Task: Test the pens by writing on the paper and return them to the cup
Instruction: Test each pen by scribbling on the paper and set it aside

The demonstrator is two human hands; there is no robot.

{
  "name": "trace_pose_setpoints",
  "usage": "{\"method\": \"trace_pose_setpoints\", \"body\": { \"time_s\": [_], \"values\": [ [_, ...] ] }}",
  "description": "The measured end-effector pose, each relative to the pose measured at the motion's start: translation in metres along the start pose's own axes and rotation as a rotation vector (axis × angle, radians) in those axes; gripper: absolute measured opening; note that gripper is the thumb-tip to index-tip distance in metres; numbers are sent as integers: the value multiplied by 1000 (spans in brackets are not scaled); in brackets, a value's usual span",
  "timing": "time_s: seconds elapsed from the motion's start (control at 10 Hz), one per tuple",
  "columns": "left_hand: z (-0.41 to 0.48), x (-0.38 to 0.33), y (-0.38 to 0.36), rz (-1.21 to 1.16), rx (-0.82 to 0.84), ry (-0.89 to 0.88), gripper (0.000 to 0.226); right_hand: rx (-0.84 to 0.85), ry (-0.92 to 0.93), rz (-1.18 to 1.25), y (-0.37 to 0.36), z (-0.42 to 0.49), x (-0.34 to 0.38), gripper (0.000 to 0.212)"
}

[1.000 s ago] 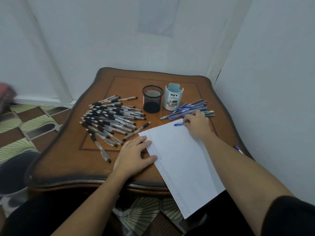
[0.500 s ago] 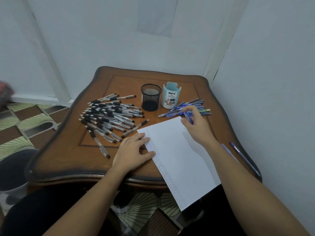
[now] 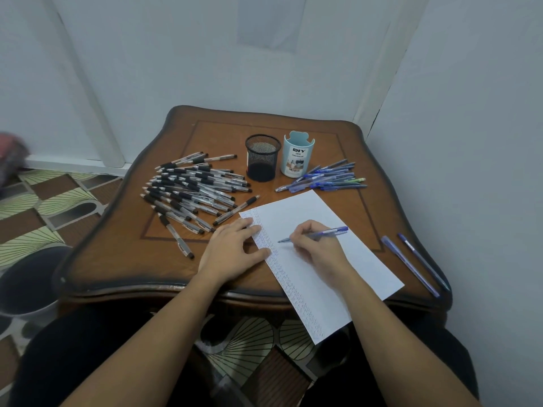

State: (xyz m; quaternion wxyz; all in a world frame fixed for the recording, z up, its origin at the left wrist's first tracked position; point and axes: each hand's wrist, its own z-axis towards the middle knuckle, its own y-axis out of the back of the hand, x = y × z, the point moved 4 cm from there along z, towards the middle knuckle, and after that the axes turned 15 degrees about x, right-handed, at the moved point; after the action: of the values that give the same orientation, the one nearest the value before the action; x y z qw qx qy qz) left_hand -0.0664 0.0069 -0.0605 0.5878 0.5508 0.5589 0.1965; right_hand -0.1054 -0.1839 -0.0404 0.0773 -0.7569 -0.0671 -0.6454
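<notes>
A: What is the right hand (image 3: 320, 248) doing?

B: Its fingers are curled round a blue pen (image 3: 329, 232) in a writing grip. The tip points left and down at the paper (image 3: 302, 210), beside the column of small marks along the sheet's left edge. I cannot tell whether the tip touches.

A: And the left hand (image 3: 232, 249)?

B: It lies flat with straight fingers, pressing the sheet's left edge onto the table (image 3: 123, 254). It grips nothing.

A: What might go wrong?

B: The paper's near corner hangs over the table's front edge. If the left hand lifted during a stroke, I'd expect the sheet to skid or tip toward the floor. A dry pen might tempt a harder press, which could crease the overhanging part.

A: Further out?

B: A loose pair of pens (image 3: 411, 267) lies near the table's right edge, and a nudge from the forearm could roll them off.

A: And the return?

B: A black mesh cup (image 3: 262, 157) and a pale blue cup (image 3: 298, 154) stand at the back, with no pens sticking out of either. The black-grip pens (image 3: 194, 186) are heaped on the left and the blue pile (image 3: 326, 179) on the right. A tested pen dropped onto a heap would get lost among the untested ones.
</notes>
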Motion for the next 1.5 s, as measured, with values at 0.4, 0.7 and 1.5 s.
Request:
{"method": "trace_pose_setpoints", "body": {
  "time_s": [0.4, 0.7, 1.5],
  "values": [
    [0, -1, 1, 6, -10, 1, 68, -1, 2, -376, -5, 2, -7, 13],
    [-2, -2, 2, 2, -14, 5, 67, 31, 26, -423, -6, 1, -9, 14],
    [-3, -4, 4, -6, 2, 10, 68, 6, 45, -427, -3, 1, -12, 15]
  ]
}}
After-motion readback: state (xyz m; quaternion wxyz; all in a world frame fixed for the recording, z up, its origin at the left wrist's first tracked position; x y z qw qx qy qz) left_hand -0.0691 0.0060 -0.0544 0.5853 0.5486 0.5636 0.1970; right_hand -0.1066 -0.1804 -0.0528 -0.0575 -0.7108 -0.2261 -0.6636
